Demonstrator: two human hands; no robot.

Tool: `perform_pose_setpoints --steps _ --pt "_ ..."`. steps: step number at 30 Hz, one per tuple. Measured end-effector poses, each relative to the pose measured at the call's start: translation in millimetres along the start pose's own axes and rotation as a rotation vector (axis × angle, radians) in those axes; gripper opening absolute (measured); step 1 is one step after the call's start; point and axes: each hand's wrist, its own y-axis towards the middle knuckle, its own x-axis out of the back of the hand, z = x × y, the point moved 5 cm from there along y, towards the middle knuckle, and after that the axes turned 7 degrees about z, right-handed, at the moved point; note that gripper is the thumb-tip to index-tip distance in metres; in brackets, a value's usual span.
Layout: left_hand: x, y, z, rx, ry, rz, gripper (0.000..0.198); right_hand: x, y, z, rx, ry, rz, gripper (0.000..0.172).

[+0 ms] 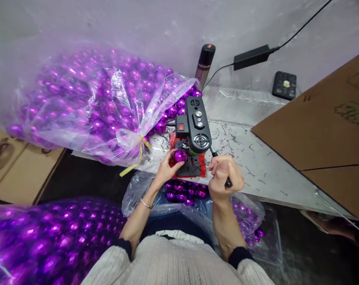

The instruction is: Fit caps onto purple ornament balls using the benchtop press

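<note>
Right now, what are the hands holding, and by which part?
The left hand pinches a shiny purple round ornament by its side, under the black tabletop machine. The right hand is closed around the end of that machine's black lever.

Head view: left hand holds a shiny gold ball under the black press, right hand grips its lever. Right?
No, not gold: head view shows the left hand holding a shiny purple ball under the black press, while the right hand grips its lever.

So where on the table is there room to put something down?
Bare tabletop, only littered with tiny wire bits, lies between the small machine and the cardboard sheet. Left of the machine it is crowded: the bag of purple balls.
</note>
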Motion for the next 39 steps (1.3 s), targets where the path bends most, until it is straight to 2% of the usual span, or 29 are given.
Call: perform_pose_setpoints --steps 4,8,16,25,33,39 --pt "-9.2 1.6 -10.3 -0.119 0.321 0.003 0.062 1.6 -4.8 -2.5 0.004 -0.02 0.036 0.035" --pt "-17.2 6.5 -14.3 -0.2 0.462 0.012 0.062 3.2 -8.4 -5.3 0.011 -0.026 0.067 0.031" --pt "-27.2 14.0 3.5 -0.165 0.418 -0.027 0.071 2.8 -15.2 -7.4 0.041 -0.045 0.091 0.029" --pt "-27.3 11.8 0.7 -0.163 0.404 -0.028 0.071 -8.8 -60.2 -40.5 0.181 -0.043 0.025 0.036" --pt "-29.7 15.4 6.6 -0.176 0.411 -0.023 0.071 -17.3 -74.8 -56.3 0.133 0.131 -0.08 0.038" --pt "-30.9 18.5 6.9 -0.186 0.376 -0.013 0.065 -15.6 -76.7 -57.2 0.204 -0.023 0.006 0.041"
